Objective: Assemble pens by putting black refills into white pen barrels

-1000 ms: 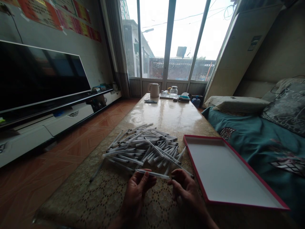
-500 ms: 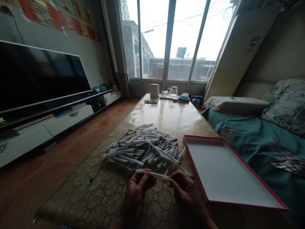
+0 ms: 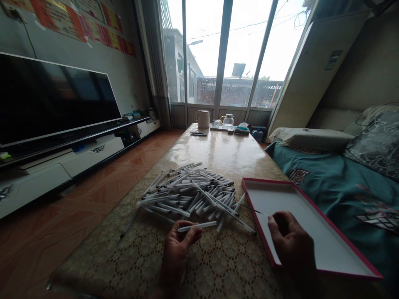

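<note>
My left hand is closed around a white translucent pen barrel, pinched between thumb and fingers above the patterned tabletop. Over the left part of a shallow tray with a red rim and white inside, my right hand pinches the end of a thin pen refill. The refill is dark along its far part and points left toward the pile. Just beyond my left hand lies a loose heap of white pens, several with dark ends, crossing at many angles.
The long table has a lace-patterned cover. At its far end stand a beige jug, a glass teapot and a tissue pack. A teal-covered sofa borders the right; a TV cabinet stands left.
My right hand has moved right and slightly up, away from my left hand, drawing the refill out of the pen barrel. My left hand stays nearly in place with the barrel.
</note>
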Available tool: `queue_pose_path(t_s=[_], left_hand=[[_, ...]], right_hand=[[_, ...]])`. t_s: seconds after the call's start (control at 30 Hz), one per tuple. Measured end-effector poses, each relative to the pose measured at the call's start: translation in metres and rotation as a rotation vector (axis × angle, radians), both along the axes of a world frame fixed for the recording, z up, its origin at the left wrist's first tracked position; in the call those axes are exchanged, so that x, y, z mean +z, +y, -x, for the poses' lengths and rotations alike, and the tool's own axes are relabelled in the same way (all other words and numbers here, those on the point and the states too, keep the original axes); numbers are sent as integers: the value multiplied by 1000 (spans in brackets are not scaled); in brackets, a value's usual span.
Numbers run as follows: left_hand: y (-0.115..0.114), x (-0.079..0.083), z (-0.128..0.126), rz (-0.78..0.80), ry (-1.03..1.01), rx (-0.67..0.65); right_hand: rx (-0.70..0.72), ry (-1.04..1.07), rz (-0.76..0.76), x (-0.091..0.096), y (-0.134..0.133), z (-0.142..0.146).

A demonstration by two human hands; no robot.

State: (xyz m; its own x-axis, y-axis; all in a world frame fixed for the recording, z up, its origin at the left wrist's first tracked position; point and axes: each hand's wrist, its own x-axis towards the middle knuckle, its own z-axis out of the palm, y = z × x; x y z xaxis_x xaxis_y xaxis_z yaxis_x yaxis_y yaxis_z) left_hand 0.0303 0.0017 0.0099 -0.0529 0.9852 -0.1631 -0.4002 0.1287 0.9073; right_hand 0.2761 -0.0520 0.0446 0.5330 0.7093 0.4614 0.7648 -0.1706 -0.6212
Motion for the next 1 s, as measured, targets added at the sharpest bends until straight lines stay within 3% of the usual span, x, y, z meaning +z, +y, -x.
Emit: queue_pose_path(t_s=[0.13, 0.23, 0.43, 0.53, 0.73, 0.9, 1.0], left_hand=[[-1, 0, -1, -106, 316, -83], [-4, 2, 1, -242, 572, -122], [0, 1, 10, -603, 1115, -150], [4, -1, 14, -723, 1279, -139], [2, -1, 13, -833, 1327, -132], [1, 2, 11, -849, 1262, -165], [6, 3, 13, -859, 1193, -183]], right_hand=[[-57, -467, 59, -17, 16, 9], [-45, -668, 161, -30, 28, 12], [-4, -792, 262, -29, 38, 11], [24, -778, 250, -22, 38, 13], [226, -712, 200, -23, 35, 35], [217, -693, 230, -33, 37, 41], [284, -628, 206, -31, 33, 44]])
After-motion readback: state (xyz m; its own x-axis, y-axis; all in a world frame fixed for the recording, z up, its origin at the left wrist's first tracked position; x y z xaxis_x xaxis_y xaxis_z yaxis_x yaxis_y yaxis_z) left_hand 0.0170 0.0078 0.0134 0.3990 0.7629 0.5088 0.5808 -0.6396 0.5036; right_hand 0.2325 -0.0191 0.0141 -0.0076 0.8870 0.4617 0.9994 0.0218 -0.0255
